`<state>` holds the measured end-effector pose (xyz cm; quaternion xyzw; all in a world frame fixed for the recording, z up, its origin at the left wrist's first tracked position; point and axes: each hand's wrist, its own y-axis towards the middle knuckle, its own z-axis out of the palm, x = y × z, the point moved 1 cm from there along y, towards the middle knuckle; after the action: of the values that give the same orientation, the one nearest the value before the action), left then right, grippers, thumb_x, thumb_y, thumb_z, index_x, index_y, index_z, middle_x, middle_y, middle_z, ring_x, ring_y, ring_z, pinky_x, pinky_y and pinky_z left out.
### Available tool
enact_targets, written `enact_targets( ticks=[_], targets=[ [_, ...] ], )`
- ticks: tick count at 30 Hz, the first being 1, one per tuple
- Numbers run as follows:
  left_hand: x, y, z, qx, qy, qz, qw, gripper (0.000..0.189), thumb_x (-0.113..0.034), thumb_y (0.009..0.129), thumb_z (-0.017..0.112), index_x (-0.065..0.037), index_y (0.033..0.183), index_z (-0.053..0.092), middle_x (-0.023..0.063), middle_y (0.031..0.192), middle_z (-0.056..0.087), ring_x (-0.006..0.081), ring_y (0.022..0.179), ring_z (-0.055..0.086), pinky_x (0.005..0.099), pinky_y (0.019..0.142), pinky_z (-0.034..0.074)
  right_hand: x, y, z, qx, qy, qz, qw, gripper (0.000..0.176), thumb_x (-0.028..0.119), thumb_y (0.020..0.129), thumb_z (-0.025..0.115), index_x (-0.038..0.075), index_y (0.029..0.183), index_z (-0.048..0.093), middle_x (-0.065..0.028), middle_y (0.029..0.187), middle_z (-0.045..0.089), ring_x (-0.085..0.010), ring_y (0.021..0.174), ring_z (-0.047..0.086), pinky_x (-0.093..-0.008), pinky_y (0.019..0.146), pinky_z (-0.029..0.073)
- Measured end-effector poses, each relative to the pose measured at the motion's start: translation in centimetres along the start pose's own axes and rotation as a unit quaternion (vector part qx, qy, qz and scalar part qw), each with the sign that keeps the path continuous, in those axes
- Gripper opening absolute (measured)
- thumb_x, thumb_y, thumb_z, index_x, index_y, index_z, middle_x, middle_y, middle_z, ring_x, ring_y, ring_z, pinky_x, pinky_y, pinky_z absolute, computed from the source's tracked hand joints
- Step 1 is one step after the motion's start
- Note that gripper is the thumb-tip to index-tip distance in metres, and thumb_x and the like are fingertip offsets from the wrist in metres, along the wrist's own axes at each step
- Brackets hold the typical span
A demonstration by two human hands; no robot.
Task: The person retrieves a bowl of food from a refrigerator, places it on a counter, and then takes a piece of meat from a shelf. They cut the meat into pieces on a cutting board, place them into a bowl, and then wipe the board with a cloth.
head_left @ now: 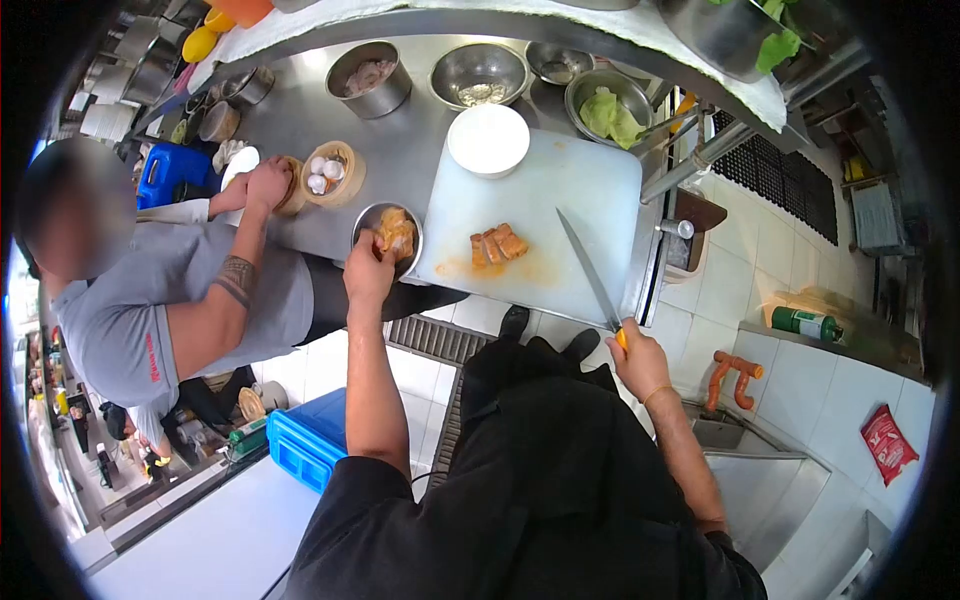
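Observation:
My left hand (368, 272) reaches over the near rim of a small metal bowl (418, 262), its fingers pinched against orange-brown cooked food (397, 226) inside. My right hand (640, 358) grips the yellow handle of a long kitchen knife (590, 265). The blade lies over the right part of a white cutting board (600, 180), its tip pointing away from me. Left of the blade, several cut pieces of browned food (498, 244) sit side by side on the board, with orange juice smeared around them. A white bowl (488, 140) stands at the board's far edge.
At my left a co-worker (210, 300) handles a bamboo steamer; another steamer (340, 185) holds white round items. Behind the board stand a metal pot (370, 80) of meat, a metal bowl (480, 75) and a bowl of lettuce (612, 112). A shelf (440, 20) runs overhead.

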<state>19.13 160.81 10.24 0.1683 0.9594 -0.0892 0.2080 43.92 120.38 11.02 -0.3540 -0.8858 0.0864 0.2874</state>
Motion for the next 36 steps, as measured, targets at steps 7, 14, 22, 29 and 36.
enact_targets(
  ticks=[7, 14, 22, 29, 36],
  targets=[
    [3.8, 1.2, 1.5, 0.016, -0.132, 0.007, 0.991, 0.025, -0.019, 0.087, 0.08, -0.005, 0.097, 0.062, 0.0063, 0.078, 0.064, 0.0209, 0.072, 0.062, 0.034, 0.069, 0.05, -0.2, 0.1, 0.2, 0.001, 0.015, 0.004, 1.0, 0.033, 0.03, 0.097, 0.068, 0.005, 0.108, 0.05, -0.0255, 0.076, 0.068, -0.0486, 0.075, 0.067, -0.0567, 0.065, 0.052],
    [2.9, 1.2, -2.1, 0.139, -0.499, -0.155, 0.841, 0.019, -0.015, 0.092, 0.078, -0.007, 0.098, 0.062, -0.0035, 0.076, 0.058, 0.0068, 0.063, 0.048, 0.0231, 0.059, 0.038, 0.1, -0.1, -0.3, 0.008, 0.009, 0.011, 1.0, 0.033, 0.031, 0.096, 0.068, 0.005, 0.108, 0.05, -0.0259, 0.078, 0.068, -0.0485, 0.077, 0.067, -0.0571, 0.066, 0.052],
    [-3.4, -0.3, -4.5, 0.073, -0.669, -0.124, 0.729, 0.015, -0.008, 0.094, 0.074, -0.01, 0.099, 0.06, -0.0019, 0.079, 0.06, 0.006, 0.062, 0.054, 0.0211, 0.056, 0.043, -0.7, -0.7, -0.5, 0.001, 0.029, 0.014, 0.999, 0.034, 0.032, 0.096, 0.069, 0.004, 0.103, 0.052, -0.0267, 0.08, 0.068, -0.0492, 0.078, 0.066, -0.0561, 0.065, 0.051],
    [-14.7, -5.3, 9.4, 0.223, -0.691, -0.086, 0.682, 0.026, -0.015, 0.096, 0.072, -0.011, 0.108, 0.049, 0.0053, 0.092, 0.063, 0.0159, 0.08, 0.063, 0.0318, 0.075, 0.053, -1.7, -1.3, -1.4, -0.041, 0.084, 0.048, 0.994, 0.035, 0.032, 0.096, 0.07, 0.003, 0.105, 0.053, -0.0265, 0.078, 0.068, -0.05, 0.076, 0.065, -0.0559, 0.065, 0.051],
    [-19.0, -12.9, 15.9, 0.478, -0.549, -0.181, 0.661, 0.029, -0.016, 0.096, 0.072, -0.004, 0.118, 0.057, 0.0095, 0.1, 0.069, 0.0227, 0.085, 0.071, 0.0383, 0.076, 0.06, -3.1, -1.4, -1.6, -0.056, 0.067, 0.084, 0.993, 0.033, 0.033, 0.097, 0.068, 0.006, 0.106, 0.052, -0.0257, 0.077, 0.068, -0.0491, 0.076, 0.066, -0.0566, 0.065, 0.051]
  ],
)
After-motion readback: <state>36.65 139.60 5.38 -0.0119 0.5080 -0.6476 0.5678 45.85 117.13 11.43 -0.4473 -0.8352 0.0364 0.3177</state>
